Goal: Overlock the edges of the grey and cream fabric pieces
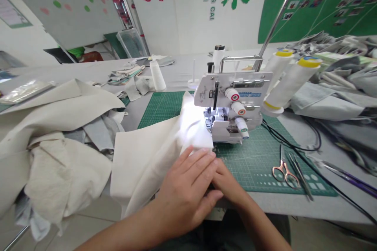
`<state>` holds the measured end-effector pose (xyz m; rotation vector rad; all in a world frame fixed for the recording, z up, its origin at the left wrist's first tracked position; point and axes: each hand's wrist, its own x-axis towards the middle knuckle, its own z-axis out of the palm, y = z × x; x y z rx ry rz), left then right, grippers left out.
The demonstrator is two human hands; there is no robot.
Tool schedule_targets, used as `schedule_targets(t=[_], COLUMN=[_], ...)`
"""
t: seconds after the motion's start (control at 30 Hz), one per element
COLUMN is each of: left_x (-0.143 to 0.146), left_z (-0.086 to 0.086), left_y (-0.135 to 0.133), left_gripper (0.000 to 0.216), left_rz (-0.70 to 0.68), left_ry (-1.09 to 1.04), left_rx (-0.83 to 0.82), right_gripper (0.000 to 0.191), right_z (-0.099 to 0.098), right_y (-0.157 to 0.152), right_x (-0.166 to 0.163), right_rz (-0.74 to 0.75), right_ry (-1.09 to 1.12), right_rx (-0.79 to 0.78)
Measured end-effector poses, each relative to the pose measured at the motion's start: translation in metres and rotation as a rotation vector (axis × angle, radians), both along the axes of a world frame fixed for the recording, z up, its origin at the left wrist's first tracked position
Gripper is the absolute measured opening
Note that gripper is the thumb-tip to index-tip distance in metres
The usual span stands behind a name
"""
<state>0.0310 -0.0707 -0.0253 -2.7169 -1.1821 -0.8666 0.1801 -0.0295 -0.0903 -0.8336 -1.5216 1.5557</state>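
Observation:
Off-white fabric (147,145) runs from the table's front edge up to a white overlock sewing machine (235,90), whose lamp lights it brightly at the needle area. My left hand (191,184) lies on the fabric just in front of the machine, fingers stretched forward and thumb apart. Close against it on the right is my right hand (225,178), at the fabric's near right edge. Its fingers are mostly hidden behind my left hand, so their grip does not show. A green cutting mat (253,168) lies beneath the machine.
Scissors (284,172) and tweezers (302,176) lie on the mat at right, with black cables (282,139) behind. Large thread cones (294,78) stand beside the machine. Fabric heaps (61,164) crowd the left side; more cloth (330,102) fills the right.

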Motion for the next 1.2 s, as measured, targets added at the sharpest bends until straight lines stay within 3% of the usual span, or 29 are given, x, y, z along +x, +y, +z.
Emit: schedule_targets(t=[0.2, 0.47, 0.57, 0.67, 0.73, 0.77, 0.87, 0.97, 1.2], left_x=[-0.004, -0.008, -0.01, -0.013, -0.014, -0.014, -0.016, -0.018, -0.025], left_z=[-0.013, -0.015, -0.013, -0.011, -0.01, -0.01, -0.01, -0.01, -0.006], left_y=[-0.001, 0.016, 0.021, 0.025, 0.027, 0.028, 0.03, 0.031, 0.037], left_gripper=[0.054, 0.061, 0.058, 0.056, 0.057, 0.057, 0.052, 0.047, 0.049], left_rz=[0.036, -0.003, -0.025, -0.036, -0.04, -0.044, -0.062, -0.052, -0.061], left_ry=[0.071, 0.073, 0.076, 0.083, 0.066, 0.053, 0.018, -0.002, 0.031], left_rx=[-0.042, -0.038, -0.026, -0.032, -0.044, -0.052, -0.06, -0.044, -0.056], right_gripper=[0.043, 0.03, 0.024, 0.019, 0.004, 0.011, 0.041, 0.04, 0.04], right_z=[0.001, 0.0, 0.0, -0.004, -0.007, -0.007, -0.005, -0.002, -0.005], right_y=[0.001, 0.001, -0.001, -0.005, -0.007, -0.007, -0.007, -0.004, -0.004], right_x=[-0.001, -0.001, 0.001, 0.004, 0.006, 0.006, 0.006, 0.006, 0.005], right_rz=[0.0, -0.04, -0.182, -0.473, -0.644, -0.674, -0.573, -0.508, -0.547], right_ry=[0.019, 0.088, 0.011, -0.094, -0.112, -0.118, -0.197, -0.273, -0.297], right_rx=[-0.034, -0.035, 0.117, 0.373, 0.523, 0.583, 0.686, 0.695, 0.702])
